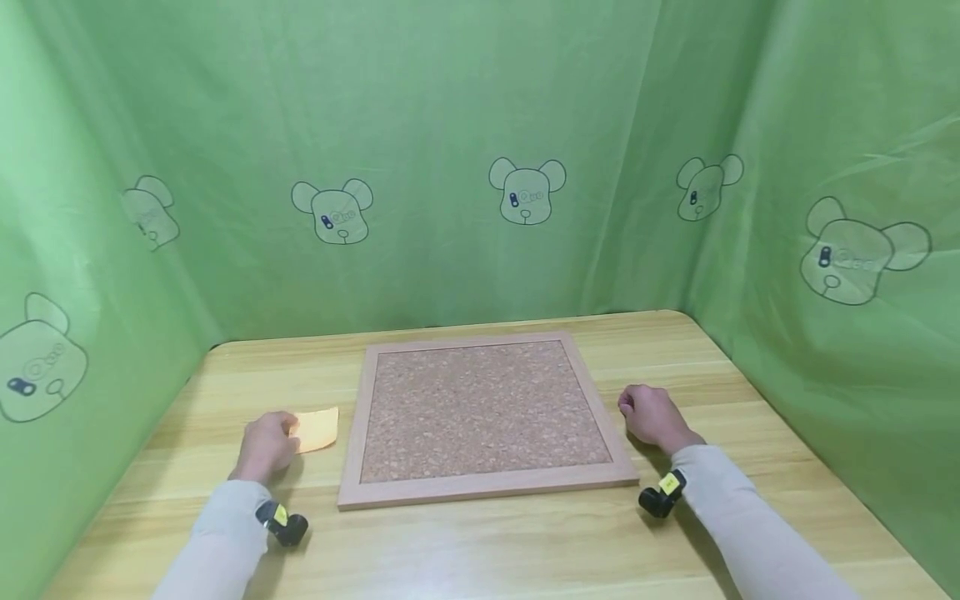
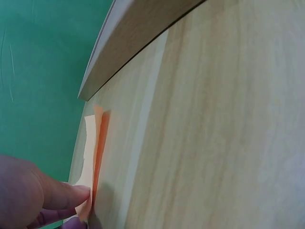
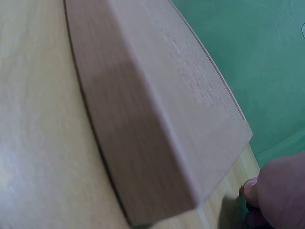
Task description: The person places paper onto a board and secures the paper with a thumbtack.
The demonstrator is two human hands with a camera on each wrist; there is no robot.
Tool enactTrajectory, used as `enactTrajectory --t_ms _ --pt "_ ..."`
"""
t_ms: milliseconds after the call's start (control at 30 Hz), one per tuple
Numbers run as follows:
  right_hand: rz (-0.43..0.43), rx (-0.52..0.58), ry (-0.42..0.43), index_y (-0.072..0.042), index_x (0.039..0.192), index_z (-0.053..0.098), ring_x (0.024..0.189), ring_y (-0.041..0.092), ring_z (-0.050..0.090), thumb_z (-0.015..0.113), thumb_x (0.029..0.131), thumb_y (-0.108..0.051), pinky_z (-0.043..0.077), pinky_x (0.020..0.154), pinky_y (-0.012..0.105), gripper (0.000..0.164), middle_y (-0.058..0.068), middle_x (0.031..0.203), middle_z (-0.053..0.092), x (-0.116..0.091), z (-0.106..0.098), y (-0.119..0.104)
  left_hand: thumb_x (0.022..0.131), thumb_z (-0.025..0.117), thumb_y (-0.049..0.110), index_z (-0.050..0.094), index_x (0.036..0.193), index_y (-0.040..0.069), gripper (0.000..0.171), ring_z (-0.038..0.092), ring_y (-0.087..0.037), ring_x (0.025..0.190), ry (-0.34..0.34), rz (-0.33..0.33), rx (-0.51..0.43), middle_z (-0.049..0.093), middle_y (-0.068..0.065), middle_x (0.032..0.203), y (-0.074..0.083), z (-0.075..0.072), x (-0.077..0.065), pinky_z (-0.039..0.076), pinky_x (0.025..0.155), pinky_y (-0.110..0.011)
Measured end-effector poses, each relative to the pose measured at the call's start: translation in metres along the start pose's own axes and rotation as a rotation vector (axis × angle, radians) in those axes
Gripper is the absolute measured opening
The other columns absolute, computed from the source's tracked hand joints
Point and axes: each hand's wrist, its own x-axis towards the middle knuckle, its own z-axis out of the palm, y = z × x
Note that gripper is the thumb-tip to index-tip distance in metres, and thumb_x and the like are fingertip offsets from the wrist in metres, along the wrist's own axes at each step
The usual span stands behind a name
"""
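An orange paper note [image 1: 317,428] lies left of the framed cork board [image 1: 480,408]. My left hand [image 1: 266,444] pinches the note's left edge between thumb and fingers. The left wrist view shows the note [image 2: 97,138] bent, with its far end standing off the table. To the right of the board, my right hand [image 1: 652,417] rests low at the table with curled fingers. In the right wrist view a tiny gold-brown tip [image 3: 241,190] pokes out at the thumb; I cannot tell what kind of small thing the fingers pinch.
The board's wooden frame [image 1: 487,485] forms a raised edge between both hands. A wood-grain table [image 1: 435,550] carries everything. Green curtains [image 1: 435,275] with bear-head drawings stand close behind the table and along both sides.
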Motion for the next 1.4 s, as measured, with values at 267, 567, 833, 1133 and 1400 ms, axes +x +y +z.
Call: enactTrajectory --t_ms 267,567,833,1133,1400 --pt "0.026 0.019 0.015 -0.005 0.078 0.061 0.066 0.022 0.054 0.056 0.084 -0.009 0.047 0.061 0.038 0.009 0.005 0.07 0.058 0.0 -0.003 -0.001 0.078 0.06 0.0 0.054 0.113 -0.009 0.036 0.05 -0.04 0.098 0.014 -0.038 -0.057 0.056 -0.026 0.106 0.0 -0.002 -0.001 0.041 0.084 -0.051" --pt "0.052 0.033 -0.001 0.001 0.089 0.063 0.073 0.027 0.058 0.054 0.081 -0.004 0.049 0.066 0.041 0.013 0.012 0.08 0.062 0.001 -0.008 -0.004 0.076 0.057 -0.003 0.053 0.118 -0.005 0.042 0.049 -0.044 0.102 0.006 -0.016 -0.081 0.055 -0.028 0.111 -0.001 -0.003 -0.001 0.04 0.085 -0.053" --pt "0.052 0.043 -0.032 0.001 0.091 0.064 0.077 0.029 0.058 0.055 0.082 -0.001 0.05 0.069 0.044 0.012 0.015 0.084 0.063 0.001 -0.01 -0.005 0.078 0.054 -0.001 0.052 0.121 -0.004 0.043 0.043 -0.046 0.111 -0.022 -0.005 -0.108 0.05 -0.029 0.12 0.001 -0.003 0.0 0.035 0.091 -0.055" --pt "0.034 0.048 -0.03 0.001 0.089 0.063 0.081 0.032 0.059 0.054 0.079 0.005 0.049 0.073 0.045 0.015 0.014 0.085 0.063 -0.003 -0.011 -0.006 0.081 0.049 0.001 0.046 0.128 -0.002 0.047 0.037 -0.045 0.117 -0.009 -0.008 -0.156 0.045 -0.028 0.126 0.007 -0.008 -0.001 0.03 0.095 -0.056" --pt "0.024 0.046 -0.03 0.006 0.098 0.064 0.093 0.04 0.057 0.051 0.078 0.01 0.047 0.08 0.049 0.023 0.022 0.095 0.063 -0.003 -0.007 -0.003 0.082 0.049 0.001 0.046 0.128 -0.002 0.046 0.035 -0.046 0.119 0.001 -0.005 -0.185 0.045 -0.028 0.126 0.013 -0.009 -0.002 0.028 0.096 -0.057"
